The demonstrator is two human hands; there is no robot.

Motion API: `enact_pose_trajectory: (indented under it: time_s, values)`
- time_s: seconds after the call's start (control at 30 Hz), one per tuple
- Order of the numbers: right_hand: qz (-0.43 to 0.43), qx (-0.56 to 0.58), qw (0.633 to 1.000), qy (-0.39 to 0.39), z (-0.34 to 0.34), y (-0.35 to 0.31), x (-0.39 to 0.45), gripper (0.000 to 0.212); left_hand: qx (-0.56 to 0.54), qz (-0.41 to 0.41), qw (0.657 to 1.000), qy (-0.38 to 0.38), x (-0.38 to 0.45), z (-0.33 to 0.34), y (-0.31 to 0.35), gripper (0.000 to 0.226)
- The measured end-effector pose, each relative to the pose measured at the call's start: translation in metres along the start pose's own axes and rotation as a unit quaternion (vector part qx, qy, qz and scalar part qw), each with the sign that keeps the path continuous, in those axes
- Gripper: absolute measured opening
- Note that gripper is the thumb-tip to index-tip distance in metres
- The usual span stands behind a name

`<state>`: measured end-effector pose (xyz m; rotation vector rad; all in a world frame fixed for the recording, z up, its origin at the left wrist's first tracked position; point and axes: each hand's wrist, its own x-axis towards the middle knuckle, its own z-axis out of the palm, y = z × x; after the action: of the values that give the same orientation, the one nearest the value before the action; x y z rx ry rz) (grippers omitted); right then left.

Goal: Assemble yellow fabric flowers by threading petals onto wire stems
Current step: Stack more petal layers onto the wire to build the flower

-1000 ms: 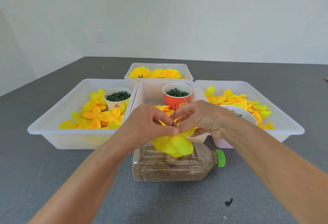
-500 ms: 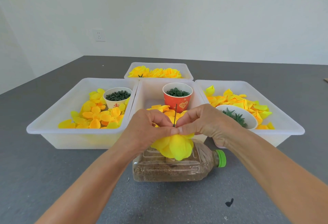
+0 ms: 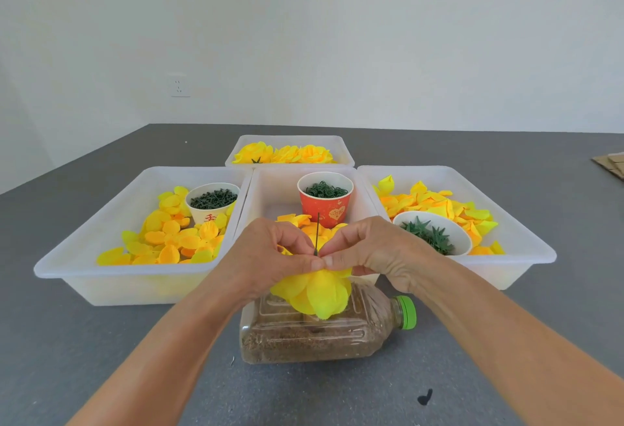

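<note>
Compared with a second ago, the petals sit bunched lower under the fingertips and more of the wire stem (image 3: 317, 234) stands bare above them, so the latest petal seems seated. The stem's long axis runs nearly vertical, its free tip pointing up toward the red paper cup (image 3: 325, 201). The left hand (image 3: 270, 256) and right hand (image 3: 368, 251) meet thumb to thumb, each grip closed tight, pinching the yellow fabric flower (image 3: 315, 294) where stem meets petals. The bloom hangs downward over a plastic bottle (image 3: 324, 334) lying on its side on the counter (image 3: 101, 358), in front of the middle tray (image 3: 270, 189).
</note>
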<state>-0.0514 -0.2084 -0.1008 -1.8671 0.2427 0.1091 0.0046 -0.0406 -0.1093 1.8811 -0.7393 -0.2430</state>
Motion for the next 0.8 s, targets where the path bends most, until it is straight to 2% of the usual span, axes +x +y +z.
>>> enact_pose_trajectory:
  time_s: [0.1, 0.23, 0.3, 0.4, 0.43, 0.53, 0.63, 0.8]
  values:
    - [-0.008, 0.014, 1.000, 0.015, -0.012, -0.003, 0.001, 0.010, -0.008, -0.009, 1.000, -0.013, 0.003, -0.003, 0.001, 0.012]
    - [-0.040, 0.031, 0.984, 0.168, -0.058, -0.006, 0.019, 0.008, 0.000, -0.012, 1.000, -0.023, 0.005, -0.005, 0.003, 0.012]
    - [-0.043, -0.015, 0.966, 0.255, -0.089, 0.000, 0.032, 0.003, 0.006, -0.005, 1.000, -0.027, 0.005, -0.006, 0.004, 0.013]
    - [-0.013, -0.132, 0.932, 0.338, -0.130, 0.018, 0.053, 0.014, 0.008, -0.002, 1.000, -0.029, 0.006, -0.006, 0.004, 0.015]
    - [-0.004, -0.164, 0.927, 0.337, -0.139, 0.023, 0.060, 0.015, 0.006, -0.002, 1.000, -0.029, 0.006, -0.006, 0.005, 0.017]
    - [0.019, -0.257, 0.927, 0.271, -0.150, 0.034, 0.079, 0.021, 0.005, -0.001, 0.999, -0.038, 0.007, -0.007, 0.006, 0.020]
    - [0.041, -0.341, 0.905, 0.251, -0.144, 0.037, 0.098, 0.027, 0.002, -0.002, 0.999, -0.044, 0.008, -0.008, 0.007, 0.021]
    - [0.080, -0.406, 0.896, 0.163, -0.135, 0.042, 0.123, 0.041, 0.006, -0.003, 0.999, -0.047, 0.007, -0.008, 0.007, 0.015]
